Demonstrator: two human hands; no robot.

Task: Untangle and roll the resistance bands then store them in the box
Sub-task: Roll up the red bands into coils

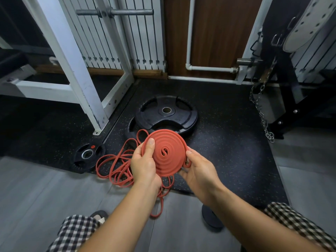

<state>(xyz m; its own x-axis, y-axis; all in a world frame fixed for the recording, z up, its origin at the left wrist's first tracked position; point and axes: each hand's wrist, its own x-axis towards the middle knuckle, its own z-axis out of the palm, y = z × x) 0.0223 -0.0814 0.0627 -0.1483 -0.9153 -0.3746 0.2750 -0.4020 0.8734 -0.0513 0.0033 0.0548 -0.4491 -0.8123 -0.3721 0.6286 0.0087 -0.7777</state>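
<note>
Raised above the floor between both hands: a rolled red resistance band (166, 153), wound into a flat spiral, face turned toward the camera. Gripped at its left edge by the left hand (143, 166), thumb (150, 144) pressed flat on the outer turns, fingers curled behind. Grasped at its lower right edge by the right hand (198, 170), thumb on the rim, fingers curled under, with a small loop (187, 163) of red band poking out at the fingertips.

Below and left of the coil, a tangle of thin red bands (116, 168), sprawled over the edge of the speckled black mat (227, 142) and onto the grey floor (36, 197), one strand trailing down between the forearms.

Just behind the coil, stacked black weight plates (166, 113), flat on the mat. Left of the tangle, a smaller plate (88, 155) with a red dot.

Further back, a white rack frame (72, 60) on the left and a hanging chain (261, 115) on the right.

At the bottom edge, checked shorts (76, 231) over both knees, and a dark disc (211, 217) on the floor under the right forearm.
</note>
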